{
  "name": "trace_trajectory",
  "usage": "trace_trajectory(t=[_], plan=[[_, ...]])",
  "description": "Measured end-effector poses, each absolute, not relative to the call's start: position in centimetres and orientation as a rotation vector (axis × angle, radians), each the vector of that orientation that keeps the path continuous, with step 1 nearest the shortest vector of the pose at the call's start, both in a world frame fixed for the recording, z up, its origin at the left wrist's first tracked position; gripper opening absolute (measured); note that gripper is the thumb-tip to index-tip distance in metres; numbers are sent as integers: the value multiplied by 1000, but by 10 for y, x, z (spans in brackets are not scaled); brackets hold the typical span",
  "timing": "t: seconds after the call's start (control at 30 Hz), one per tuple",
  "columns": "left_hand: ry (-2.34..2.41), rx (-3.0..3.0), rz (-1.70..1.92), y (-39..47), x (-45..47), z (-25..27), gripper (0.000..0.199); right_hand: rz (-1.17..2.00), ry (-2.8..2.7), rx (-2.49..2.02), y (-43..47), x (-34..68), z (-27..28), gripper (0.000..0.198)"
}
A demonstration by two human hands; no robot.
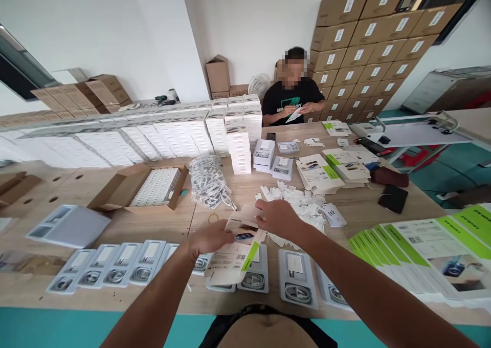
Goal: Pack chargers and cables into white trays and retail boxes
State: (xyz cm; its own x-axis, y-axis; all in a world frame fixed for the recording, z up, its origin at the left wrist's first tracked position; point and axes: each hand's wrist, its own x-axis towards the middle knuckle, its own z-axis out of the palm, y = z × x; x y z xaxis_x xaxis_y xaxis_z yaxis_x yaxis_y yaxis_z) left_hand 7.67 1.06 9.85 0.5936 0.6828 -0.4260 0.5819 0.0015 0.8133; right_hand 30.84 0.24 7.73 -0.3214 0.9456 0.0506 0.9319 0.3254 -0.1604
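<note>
A printed cardboard sleeve box (pixel 229 258), white with a photo and a green stripe, is held tilted above the front of the table. My left hand (pixel 212 236) grips its left side, thumb over the printed face. At its upper end, my right hand (pixel 276 219) has its fingers closed on the pale end flap. Beneath and beside the box lie plastic trays (pixel 298 279), each with a coiled cable and a white piece. A pile of small white paper pieces (pixel 289 199) spreads just beyond my right hand.
Fanned flat boxes (pixel 406 251) cover the right side. A bag of cables (pixel 210 179) and an open carton (pixel 118 189) lie ahead on the left, before stacked white boxes (pixel 240 148). Across the table, a person (pixel 293 94) handles a white paper. Stacked tray inserts (pixel 69 225) stand left.
</note>
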Motion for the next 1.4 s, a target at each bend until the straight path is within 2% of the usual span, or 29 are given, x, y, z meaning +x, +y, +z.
trace_trajectory(t=[0.17,0.3,0.37,0.5,0.6,0.7,0.83,0.97,1.07,1.2,1.3,1.4], plan=[[875,1730,48,35,79,122,47,304,-2457,-1560,1,311,73,19],[1239,2284,106,48,100,133,24,415,-2319,-1455,2,308,66,14],[1364,2427,147,52,111,130,22,527,-2194,-1446,3,306,62,9],[1336,2482,179,61,120,123,21,1035,-1876,-1284,14,313,57,6],[1244,2594,245,72,120,120,20,1533,-1540,-1117,32,326,55,22],[1154,2698,256,85,121,117,20,1733,-1436,-1033,53,337,53,29],[1166,2720,164,98,123,106,17,1660,-1726,-1088,79,338,46,22],[1317,2585,64,110,111,97,18,1344,-1933,-1307,106,328,24,17],[1488,2323,75,116,90,90,24,1242,-1933,-1439,123,316,-7,14],[1531,1836,225,113,58,73,34,1286,-1895,-1546,127,301,-53,13],[1572,1629,348,100,41,58,39,1310,-1832,-1557,118,297,-68,18],[1563,1455,467,85,37,48,39,1365,-1761,-1499,100,294,-64,35]])
